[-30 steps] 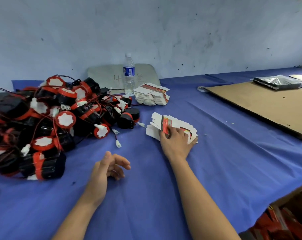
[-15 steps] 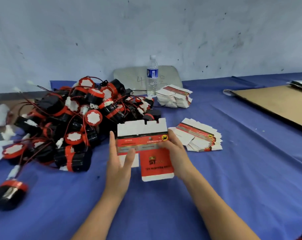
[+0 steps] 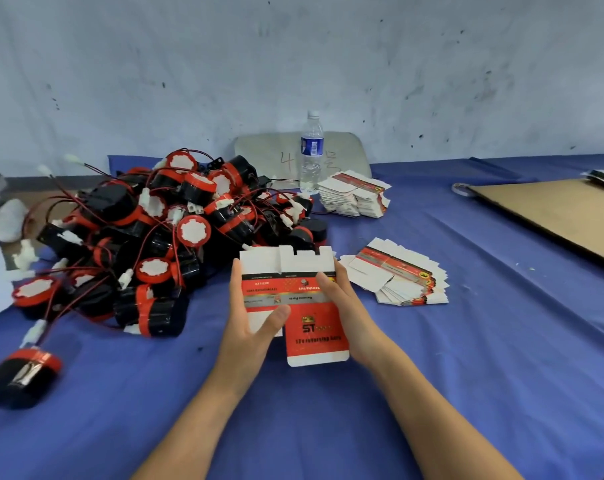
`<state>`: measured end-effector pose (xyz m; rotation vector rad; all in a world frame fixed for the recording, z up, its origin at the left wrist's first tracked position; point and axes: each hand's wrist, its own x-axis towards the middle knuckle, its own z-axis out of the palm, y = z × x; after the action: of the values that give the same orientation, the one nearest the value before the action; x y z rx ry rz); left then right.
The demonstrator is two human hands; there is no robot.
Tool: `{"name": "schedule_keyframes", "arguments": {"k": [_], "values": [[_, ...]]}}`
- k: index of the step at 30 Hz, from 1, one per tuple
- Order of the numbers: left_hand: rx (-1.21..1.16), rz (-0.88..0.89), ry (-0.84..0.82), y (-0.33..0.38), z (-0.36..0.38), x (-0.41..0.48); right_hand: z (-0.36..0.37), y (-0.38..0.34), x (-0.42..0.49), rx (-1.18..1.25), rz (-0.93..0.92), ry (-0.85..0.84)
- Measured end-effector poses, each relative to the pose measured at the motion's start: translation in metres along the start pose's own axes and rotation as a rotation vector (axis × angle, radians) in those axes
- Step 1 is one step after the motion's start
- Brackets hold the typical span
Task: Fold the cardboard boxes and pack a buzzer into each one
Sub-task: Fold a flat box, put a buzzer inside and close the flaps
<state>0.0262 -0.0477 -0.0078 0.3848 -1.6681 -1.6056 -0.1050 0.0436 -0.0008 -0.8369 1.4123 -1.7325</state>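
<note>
Above the blue worktop (image 3: 466, 375), left hand (image 3: 250, 329) & right hand (image 3: 350, 311) pinched sides of the flat red-white cardboard box (image 3: 314, 337); light, flimsy imo.

Both hands hold a flat carton blank (image 3: 316, 341) over the blue tablecloth (image 3: 466, 375): left hand (image 3: 250, 327) at its nine o'clock edge, right hand (image 3: 349, 306) at three. Buzzer pile (image 3: 162, 237) at ten o'clock; stacked blanks (image 3: 400, 278), seemingly identical, at two.

Packing workshop, blue-covered table (image 3: 466, 393), heaped buzzers (image 3: 162, 237), stacked flat cartons (image 3: 397, 275), scuffed wall (image 3: 293, 64)
</note>
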Motion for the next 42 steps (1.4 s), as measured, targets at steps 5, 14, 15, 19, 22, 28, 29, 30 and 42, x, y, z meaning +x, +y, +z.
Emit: {"name": "schedule_keyframes", "arguments": {"k": [5,14,15,19,22,28,29,30,42], "values": [[0.064,-0.039,-0.161,0.003,0.004,-0.005,0.011,-0.004,0.003,-0.095,-0.083,0.001],[0.293,-0.051,-0.376,-0.003,0.021,-0.018,0.029,0.008,-0.012,-0.178,-0.072,-0.235],[0.288,-0.039,-0.371,-0.003,0.020,-0.018,0.031,0.009,-0.011,-0.172,-0.100,-0.215],[0.111,0.078,-0.206,-0.003,0.019,-0.013,0.030,0.006,-0.007,-0.032,-0.211,-0.058],[0.064,0.134,-0.030,-0.006,0.015,-0.008,0.024,-0.001,-0.003,0.017,-0.221,0.060],[0.233,0.134,0.102,-0.010,0.008,-0.001,0.018,-0.004,0.000,0.221,-0.108,0.218],[0.232,0.135,0.097,-0.010,0.008,-0.001,0.018,-0.003,0.000,0.213,-0.108,0.232],[0.225,0.136,0.089,-0.010,0.008,-0.002,0.019,-0.003,0.000,0.193,-0.121,0.246],[0.325,0.205,-0.029,-0.015,0.009,-0.006,0.014,-0.011,-0.004,-0.054,-0.409,0.343]]}}
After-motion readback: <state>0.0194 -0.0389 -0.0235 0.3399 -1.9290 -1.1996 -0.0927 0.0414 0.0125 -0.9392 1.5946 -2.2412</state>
